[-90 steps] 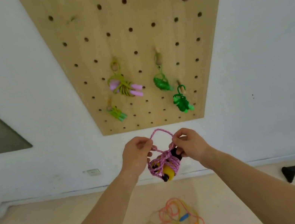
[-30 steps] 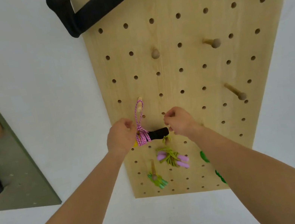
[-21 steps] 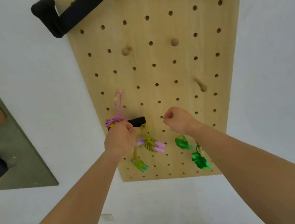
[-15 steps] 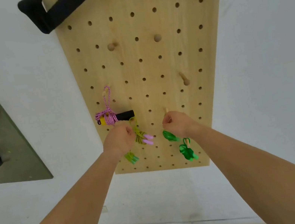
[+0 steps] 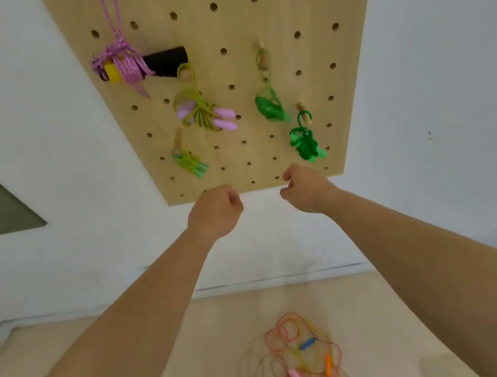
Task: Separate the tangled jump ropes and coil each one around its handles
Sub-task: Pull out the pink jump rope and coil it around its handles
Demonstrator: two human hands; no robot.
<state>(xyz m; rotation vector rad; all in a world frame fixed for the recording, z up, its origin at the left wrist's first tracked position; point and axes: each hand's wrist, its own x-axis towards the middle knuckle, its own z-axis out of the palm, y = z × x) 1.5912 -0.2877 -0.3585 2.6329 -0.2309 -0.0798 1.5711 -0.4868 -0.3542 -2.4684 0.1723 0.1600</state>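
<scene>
Now the left hand (image 5: 214, 211) and right hand (image 5: 305, 190) have dropped below the pegboard (image 5: 244, 22), both balled up, holding nothing; the pink jump rope (image 5: 127, 65) hangs on it.

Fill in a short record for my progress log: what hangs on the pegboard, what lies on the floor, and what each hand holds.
on pegboard: five coiled ropes: pink rope, yellow-green rope, small green-blue rope, upper green rope, lower green rope
on floor: tangled ropes, not yet separated
left hand: curled, holds nothing
right hand: curled, holds nothing
</scene>
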